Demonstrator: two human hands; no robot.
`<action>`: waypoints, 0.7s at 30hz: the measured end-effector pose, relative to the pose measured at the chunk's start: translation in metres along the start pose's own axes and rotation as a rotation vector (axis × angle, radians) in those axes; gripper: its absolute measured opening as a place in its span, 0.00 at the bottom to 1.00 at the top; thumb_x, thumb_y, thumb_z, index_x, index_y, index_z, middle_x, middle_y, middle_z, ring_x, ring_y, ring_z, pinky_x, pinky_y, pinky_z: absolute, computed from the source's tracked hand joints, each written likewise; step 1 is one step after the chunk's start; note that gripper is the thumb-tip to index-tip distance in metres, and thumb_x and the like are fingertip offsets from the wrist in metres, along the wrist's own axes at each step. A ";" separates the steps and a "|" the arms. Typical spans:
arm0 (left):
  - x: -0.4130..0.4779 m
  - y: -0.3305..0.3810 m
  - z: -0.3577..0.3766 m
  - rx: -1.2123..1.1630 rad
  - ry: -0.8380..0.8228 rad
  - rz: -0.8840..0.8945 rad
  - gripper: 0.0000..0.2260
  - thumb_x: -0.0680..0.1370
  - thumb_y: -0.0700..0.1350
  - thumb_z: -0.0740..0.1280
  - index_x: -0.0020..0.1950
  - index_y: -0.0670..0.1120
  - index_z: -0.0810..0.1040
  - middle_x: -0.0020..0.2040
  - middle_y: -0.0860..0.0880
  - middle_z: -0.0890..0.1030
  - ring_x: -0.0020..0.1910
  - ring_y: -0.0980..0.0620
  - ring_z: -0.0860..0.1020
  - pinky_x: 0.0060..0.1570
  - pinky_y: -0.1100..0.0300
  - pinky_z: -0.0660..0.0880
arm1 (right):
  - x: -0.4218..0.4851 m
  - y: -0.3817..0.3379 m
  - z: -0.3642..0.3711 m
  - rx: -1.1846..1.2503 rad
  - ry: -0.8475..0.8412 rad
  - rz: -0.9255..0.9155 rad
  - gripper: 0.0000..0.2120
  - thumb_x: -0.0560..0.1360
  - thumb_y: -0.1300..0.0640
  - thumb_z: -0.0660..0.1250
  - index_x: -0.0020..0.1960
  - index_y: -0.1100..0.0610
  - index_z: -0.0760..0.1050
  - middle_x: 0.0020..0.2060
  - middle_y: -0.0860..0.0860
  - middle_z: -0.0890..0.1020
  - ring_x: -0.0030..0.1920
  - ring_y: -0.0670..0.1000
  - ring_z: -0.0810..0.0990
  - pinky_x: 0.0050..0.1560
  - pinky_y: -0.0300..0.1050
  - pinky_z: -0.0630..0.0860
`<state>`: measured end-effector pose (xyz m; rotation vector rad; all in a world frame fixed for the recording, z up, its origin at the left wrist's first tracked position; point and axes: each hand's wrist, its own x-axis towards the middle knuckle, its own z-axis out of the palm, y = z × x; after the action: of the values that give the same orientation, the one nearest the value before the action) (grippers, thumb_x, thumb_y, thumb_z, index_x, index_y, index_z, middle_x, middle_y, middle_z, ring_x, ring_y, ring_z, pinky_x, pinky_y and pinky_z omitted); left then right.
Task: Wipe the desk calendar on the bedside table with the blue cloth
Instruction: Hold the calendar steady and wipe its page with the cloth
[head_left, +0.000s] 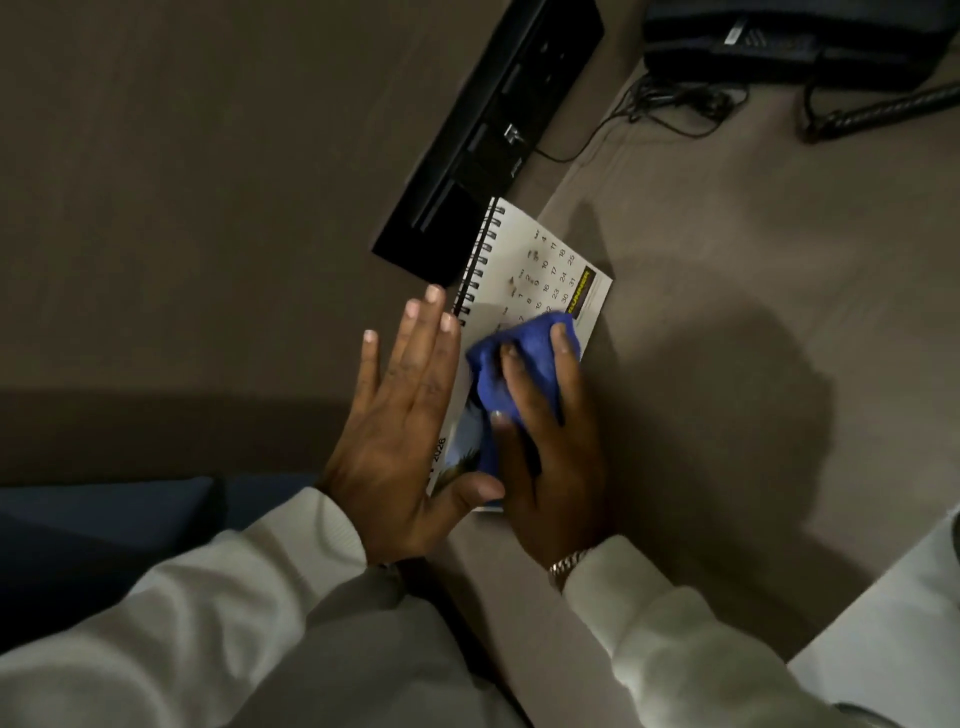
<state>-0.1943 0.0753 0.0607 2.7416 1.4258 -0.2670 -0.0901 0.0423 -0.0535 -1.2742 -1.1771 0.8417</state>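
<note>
The spiral-bound desk calendar (540, 270) stands on the brown bedside table (727, 260), its white date page facing me. My right hand (550, 457) is shut on the bunched blue cloth (519, 364) and presses it against the lower middle of the page. My left hand (405, 415) lies flat with fingers spread along the calendar's left, spiral-bound edge, and its thumb touches the bottom corner. The cloth and both hands hide the page's lower half.
A black socket panel (483, 135) runs along the wall right behind the calendar. A dark bag (789, 41) and thin black cables (670, 109) lie at the table's far end. White bedding (893, 623) is at the lower right, a dark blue surface (104, 530) at the left.
</note>
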 end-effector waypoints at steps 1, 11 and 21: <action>0.000 0.000 0.000 0.009 -0.004 0.007 0.44 0.75 0.70 0.41 0.78 0.36 0.45 0.80 0.41 0.41 0.81 0.41 0.43 0.77 0.36 0.45 | 0.013 -0.003 -0.001 0.034 0.019 0.004 0.24 0.78 0.59 0.65 0.72 0.52 0.65 0.76 0.61 0.57 0.75 0.63 0.63 0.69 0.60 0.69; 0.000 -0.002 -0.001 -0.019 -0.015 0.009 0.43 0.76 0.69 0.45 0.78 0.36 0.49 0.81 0.38 0.47 0.81 0.39 0.47 0.76 0.34 0.48 | 0.010 0.009 -0.013 -0.132 -0.008 0.045 0.23 0.81 0.54 0.60 0.74 0.45 0.59 0.78 0.54 0.56 0.73 0.43 0.56 0.66 0.20 0.49; 0.000 -0.001 0.000 -0.043 -0.019 0.003 0.44 0.76 0.69 0.46 0.78 0.35 0.50 0.81 0.39 0.47 0.81 0.40 0.47 0.77 0.37 0.46 | 0.064 0.008 -0.009 0.060 0.121 0.177 0.23 0.82 0.56 0.56 0.75 0.50 0.58 0.79 0.59 0.54 0.77 0.56 0.57 0.70 0.60 0.70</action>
<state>-0.1951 0.0764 0.0610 2.6996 1.4062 -0.2580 -0.0651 0.1017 -0.0485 -1.3745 -0.9465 0.9091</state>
